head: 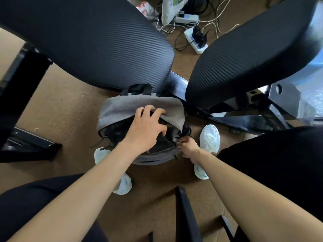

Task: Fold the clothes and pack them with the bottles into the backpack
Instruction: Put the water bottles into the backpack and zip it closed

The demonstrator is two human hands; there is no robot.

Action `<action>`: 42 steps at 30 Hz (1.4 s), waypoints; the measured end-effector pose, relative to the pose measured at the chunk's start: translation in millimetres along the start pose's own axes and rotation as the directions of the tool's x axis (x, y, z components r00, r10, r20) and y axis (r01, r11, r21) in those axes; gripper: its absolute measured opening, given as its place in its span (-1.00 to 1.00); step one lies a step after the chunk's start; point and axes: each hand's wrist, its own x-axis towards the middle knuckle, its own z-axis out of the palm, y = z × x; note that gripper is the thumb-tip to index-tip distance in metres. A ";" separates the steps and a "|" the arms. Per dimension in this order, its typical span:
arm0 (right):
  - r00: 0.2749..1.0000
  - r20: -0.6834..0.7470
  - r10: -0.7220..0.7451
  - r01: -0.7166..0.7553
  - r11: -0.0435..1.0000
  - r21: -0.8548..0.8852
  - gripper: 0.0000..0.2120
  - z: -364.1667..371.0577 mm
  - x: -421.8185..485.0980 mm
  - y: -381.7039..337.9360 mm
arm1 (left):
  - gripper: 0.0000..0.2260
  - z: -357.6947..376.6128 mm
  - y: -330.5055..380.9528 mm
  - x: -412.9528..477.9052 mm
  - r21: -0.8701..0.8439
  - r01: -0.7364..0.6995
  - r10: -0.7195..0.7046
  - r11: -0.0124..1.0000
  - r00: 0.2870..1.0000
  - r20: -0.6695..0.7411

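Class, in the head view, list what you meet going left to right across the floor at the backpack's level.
Black frame → backpack → right hand, at the backpack's right edge → right shoe.

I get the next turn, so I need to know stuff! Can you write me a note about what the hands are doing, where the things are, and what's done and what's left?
Left hand: grips the grey top flap of the backpack.
Right hand: pinches the backpack's right edge, probably at the zip, though it is too small to tell.
Backpack: stands on the floor between the shoes, with its mouth open and dark inside.
Clothes and bottles: none lie outside the backpack, and its inside is too dark to tell.
Done: packing, it seems.
Left: likely check inside, then zip it shut.
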 end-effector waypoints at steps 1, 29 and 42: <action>1.000 -0.001 0.012 -0.013 1.000 -0.017 -0.91 2.5 4.0 3.8 | -0.77 2.1 -4.8 -2.3 -0.025 -0.003 0.003 1.000 1.000 -0.010; 0.960 0.180 -0.216 0.259 0.930 -0.261 -0.65 -38.1 -97.8 -112.8 | -0.63 -8.1 -14.8 1.4 -0.180 -0.091 0.052 0.979 0.976 -0.211; 0.965 0.012 -0.262 0.252 0.917 -0.309 -0.68 -51.0 -101.5 -109.5 | -0.66 -10.1 -26.3 -1.0 -0.315 0.126 -0.196 0.941 0.959 -0.202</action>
